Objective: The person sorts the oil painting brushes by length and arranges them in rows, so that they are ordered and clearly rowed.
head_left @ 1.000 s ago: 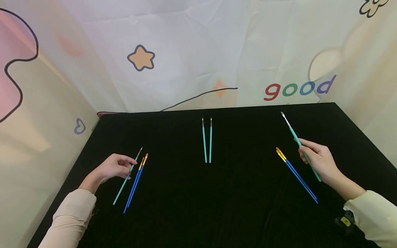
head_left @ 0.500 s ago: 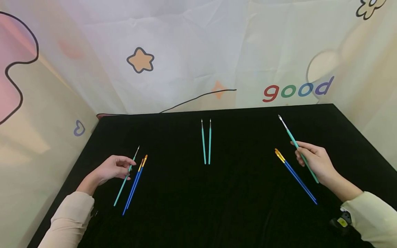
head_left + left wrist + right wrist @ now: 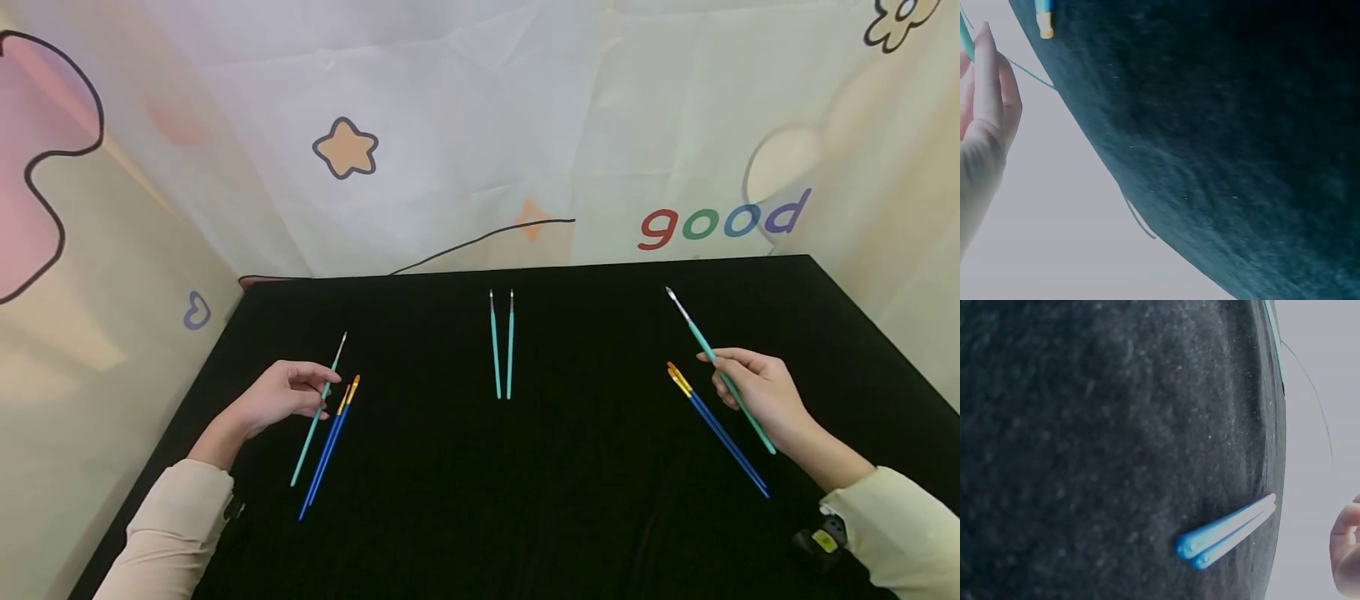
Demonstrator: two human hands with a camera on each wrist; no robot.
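Note:
My left hand (image 3: 281, 396) pinches a thin teal paintbrush (image 3: 305, 450) by its handle, bristles pointing away. Just right of it, two blue paintbrushes (image 3: 324, 467) with yellow ferrules lie side by side. On the other side, my right hand (image 3: 761, 392) holds another teal paintbrush (image 3: 703, 340), slanted with its tip to the far left. Beside that hand lie two more blue paintbrushes (image 3: 720, 432), whose handle ends (image 3: 1200, 550) show in the right wrist view. In the left wrist view the left fingers (image 3: 988, 87) appear at the edge, and the held brush is mostly cut off.
Two teal paintbrushes (image 3: 502, 350) lie parallel at the middle back of the black cloth-covered table (image 3: 480, 500). A printed curtain (image 3: 465, 125) stands behind the table's far edge. Dark wrist devices (image 3: 823, 540) sit by the cuffs.
My left hand has moved slightly forward and right with its teal brush. My right hand has shifted slightly nearer, its brush tip moving down and left. The lying brushes stay in place.

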